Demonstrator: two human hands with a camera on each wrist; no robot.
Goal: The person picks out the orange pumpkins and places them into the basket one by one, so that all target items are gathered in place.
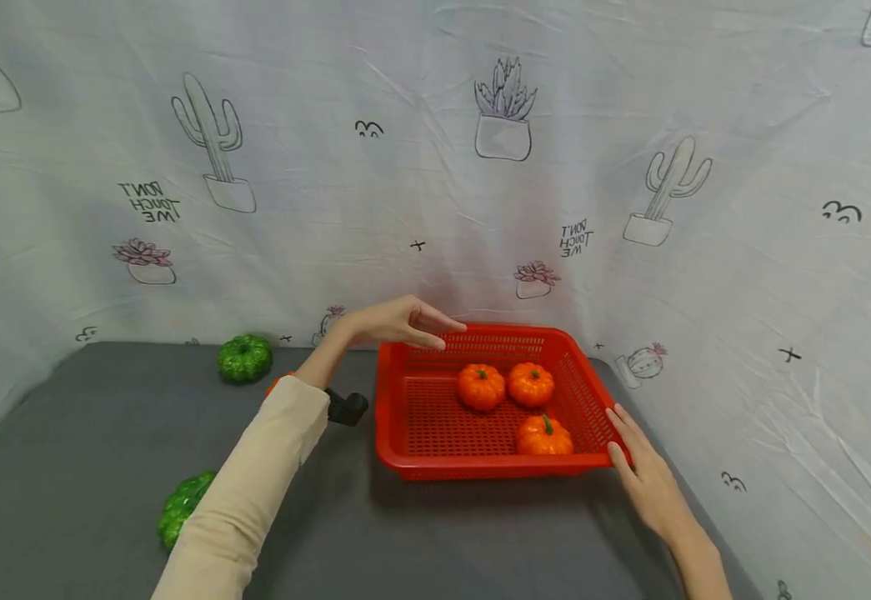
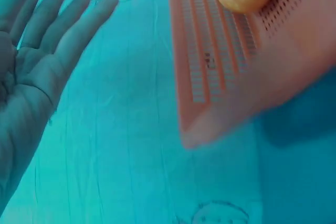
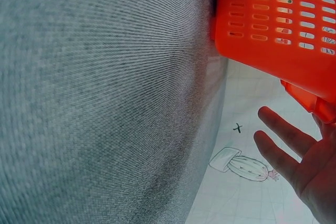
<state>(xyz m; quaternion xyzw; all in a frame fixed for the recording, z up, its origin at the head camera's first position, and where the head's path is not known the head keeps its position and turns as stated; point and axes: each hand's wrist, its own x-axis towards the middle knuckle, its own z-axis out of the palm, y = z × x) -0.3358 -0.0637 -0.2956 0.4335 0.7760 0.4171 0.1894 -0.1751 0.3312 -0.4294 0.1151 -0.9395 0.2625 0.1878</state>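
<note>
A red plastic basket (image 1: 480, 467) with slotted walls stands on the grey table. Inside are three small orange pumpkins: one near the middle (image 1: 480, 387), another beside it to the right (image 1: 530, 385), a third at the front right (image 1: 544, 437). Over the basket's back left rim hovers my left hand (image 1: 405, 322), holding nothing; its fingers look extended in the left wrist view (image 2: 39, 61). My right hand (image 1: 648, 479) touches the rim at the front right corner. In the right wrist view its fingers (image 3: 281, 153) are spread, partly cut off by the frame edge.
A green pumpkin (image 1: 244, 359) sits at the back left, and another green one (image 1: 180, 507) is partly behind my left sleeve. Something orange (image 1: 277, 384) and a black object (image 1: 348, 409) show beside that forearm. A printed white cloth (image 1: 405, 167) hangs behind the table.
</note>
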